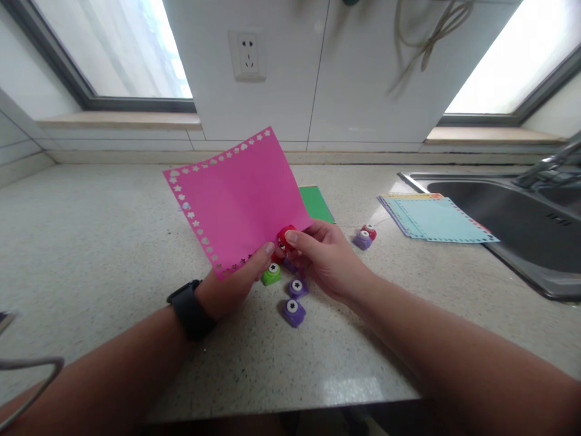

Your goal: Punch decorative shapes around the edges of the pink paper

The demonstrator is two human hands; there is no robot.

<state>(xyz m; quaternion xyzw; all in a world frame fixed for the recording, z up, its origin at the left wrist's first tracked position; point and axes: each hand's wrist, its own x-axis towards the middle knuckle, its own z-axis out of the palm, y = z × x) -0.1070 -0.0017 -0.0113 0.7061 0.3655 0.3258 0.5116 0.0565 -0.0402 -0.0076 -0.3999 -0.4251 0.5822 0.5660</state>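
My left hand (pixel 240 275) pinches the near edge of a pink paper sheet (pixel 245 200), its thumb lying on top. Small cut-out shapes, stars among them, run along the sheet's far, left and near edges. At the near right corner, my right hand (pixel 331 254) is closed around a red craft punch (pixel 285 236), thumb on its top, with the punch at the paper's edge. Below the hands, a green craft punch (pixel 271 274) and two purple craft punches, one (pixel 297 287) behind the other (pixel 294 312), lie on the counter. More punches are partly hidden under my fingers.
Green paper (pixel 315 203) lies behind the pink sheet. A purple punch (pixel 362 240) and a red one (pixel 370 231) sit to the right. Punched sheets, light blue on top (pixel 449 218), overlap the rim of the metal sink (pixel 535 278). A cable (pixel 31 364) shows at lower left.
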